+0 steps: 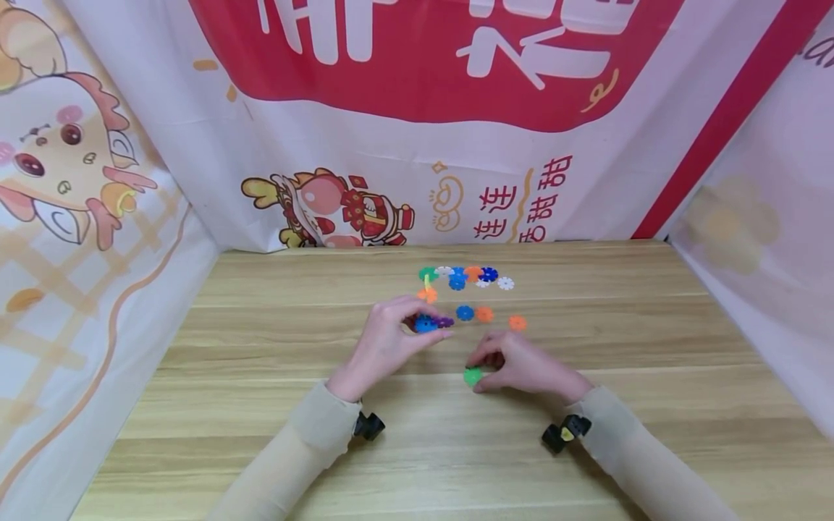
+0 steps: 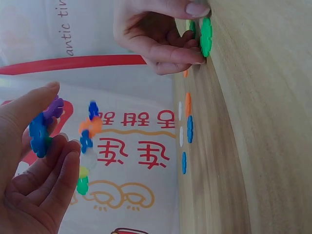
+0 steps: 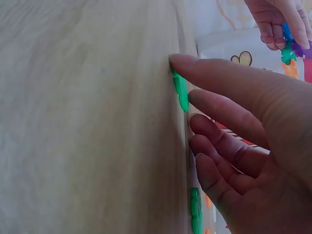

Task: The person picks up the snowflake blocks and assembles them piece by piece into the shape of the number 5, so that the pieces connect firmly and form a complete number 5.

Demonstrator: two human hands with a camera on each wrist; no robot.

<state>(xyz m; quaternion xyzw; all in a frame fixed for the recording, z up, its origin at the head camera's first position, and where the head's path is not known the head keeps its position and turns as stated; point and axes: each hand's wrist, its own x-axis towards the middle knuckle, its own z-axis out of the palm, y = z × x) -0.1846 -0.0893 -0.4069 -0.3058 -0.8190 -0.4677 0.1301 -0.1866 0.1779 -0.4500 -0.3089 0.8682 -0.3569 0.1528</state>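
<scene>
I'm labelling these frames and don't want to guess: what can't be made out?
Head: part of the blue piece, hidden by the left hand.
Left wrist: part of the rear green disc, hidden by the right hand.
Right wrist: part of the purple piece, cut off by the right edge.
Head: tops of the large banner characters, cut off by the top edge.

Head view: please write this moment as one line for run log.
left hand: holds joined blue and purple flower-shaped plastic discs | right hand: pinches green flower-shaped plastic disc

sleeves (image 1: 280,463): beige, long | left wrist camera (image 1: 373,427): black | right wrist camera (image 1: 553,439): black, yellow mark (image 1: 567,434)
</scene>
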